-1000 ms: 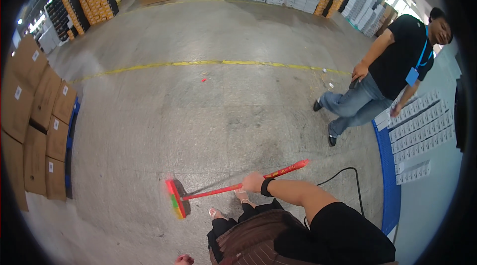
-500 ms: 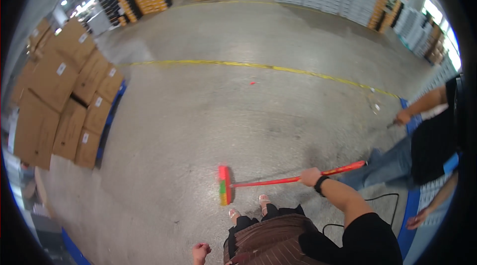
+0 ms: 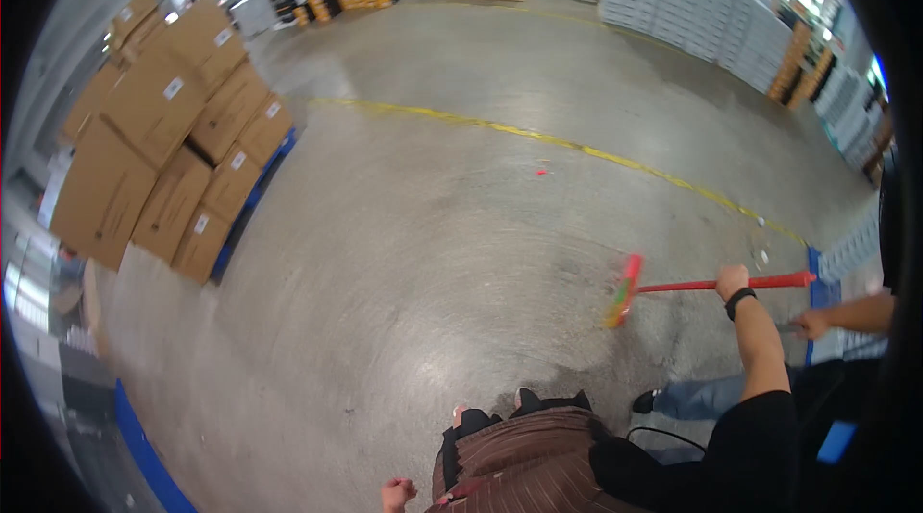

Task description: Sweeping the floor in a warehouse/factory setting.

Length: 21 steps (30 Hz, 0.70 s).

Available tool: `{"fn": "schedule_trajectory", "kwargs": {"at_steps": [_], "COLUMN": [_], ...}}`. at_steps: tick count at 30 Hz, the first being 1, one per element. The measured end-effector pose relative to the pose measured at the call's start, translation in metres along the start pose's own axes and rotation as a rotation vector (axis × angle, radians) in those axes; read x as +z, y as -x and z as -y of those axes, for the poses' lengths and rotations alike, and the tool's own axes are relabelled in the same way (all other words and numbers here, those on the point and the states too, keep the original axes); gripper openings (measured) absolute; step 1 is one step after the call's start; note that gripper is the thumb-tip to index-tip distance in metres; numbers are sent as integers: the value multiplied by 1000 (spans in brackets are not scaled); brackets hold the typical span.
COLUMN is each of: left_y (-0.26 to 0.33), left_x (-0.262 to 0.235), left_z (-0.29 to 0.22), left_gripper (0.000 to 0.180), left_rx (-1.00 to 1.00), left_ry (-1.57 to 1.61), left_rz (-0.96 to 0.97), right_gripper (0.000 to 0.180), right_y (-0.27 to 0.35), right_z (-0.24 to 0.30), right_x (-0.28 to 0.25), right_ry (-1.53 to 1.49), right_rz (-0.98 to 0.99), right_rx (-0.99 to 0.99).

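Note:
My right hand [image 3: 733,279], with a dark band at the wrist, grips the red handle of a broom [image 3: 685,286] near its upper part. The handle lies almost level across the view, its end pointing right. At its left end the broom head [image 3: 625,294], in red, green and yellow, is over the concrete floor, slightly blurred; I cannot tell if it touches. My left hand [image 3: 397,494] hangs low beside my brown striped apron [image 3: 529,460], fingers curled in, with nothing seen in them.
Another person's hand [image 3: 815,324] holds a thin object close to the broom handle's end; their shoe [image 3: 646,401] is at my right. Cartons [image 3: 144,128] are stacked on a blue pallet at left. A red scrap [image 3: 541,173] and white scrap [image 3: 764,256] lie near a yellow floor line [image 3: 538,136].
The broom and my right hand have moved right and farther out, away from my feet. My view has turned left. The other person has come nearer to my right side.

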<state>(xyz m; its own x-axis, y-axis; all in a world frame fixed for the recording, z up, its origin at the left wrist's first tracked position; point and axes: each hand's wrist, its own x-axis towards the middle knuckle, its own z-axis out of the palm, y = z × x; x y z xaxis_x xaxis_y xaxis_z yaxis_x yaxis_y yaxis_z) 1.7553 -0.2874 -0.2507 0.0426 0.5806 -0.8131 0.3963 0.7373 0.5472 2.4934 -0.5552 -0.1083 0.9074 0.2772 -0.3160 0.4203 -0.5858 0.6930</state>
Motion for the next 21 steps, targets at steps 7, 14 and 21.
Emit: {"fn": "schedule_trajectory", "kwargs": {"at_steps": [7,14,21], "left_y": [3,-70,-109], "left_x": [18,0,3], "left_z": [-21,-50,-177], "left_gripper": [6,14,14], "left_rx": [-108,-38,233], "left_ry": [57,-104,-97], "left_rz": [-24,5,-9], "right_gripper": [16,37,43], "right_y": [-28,-5,40], "right_z": [-22,25,139], "right_x": [-35,-114,-214], "right_ry": [215,15,-304], "right_rz": [-33,-160,-29], "right_rx": [-23,-67,-277]}}
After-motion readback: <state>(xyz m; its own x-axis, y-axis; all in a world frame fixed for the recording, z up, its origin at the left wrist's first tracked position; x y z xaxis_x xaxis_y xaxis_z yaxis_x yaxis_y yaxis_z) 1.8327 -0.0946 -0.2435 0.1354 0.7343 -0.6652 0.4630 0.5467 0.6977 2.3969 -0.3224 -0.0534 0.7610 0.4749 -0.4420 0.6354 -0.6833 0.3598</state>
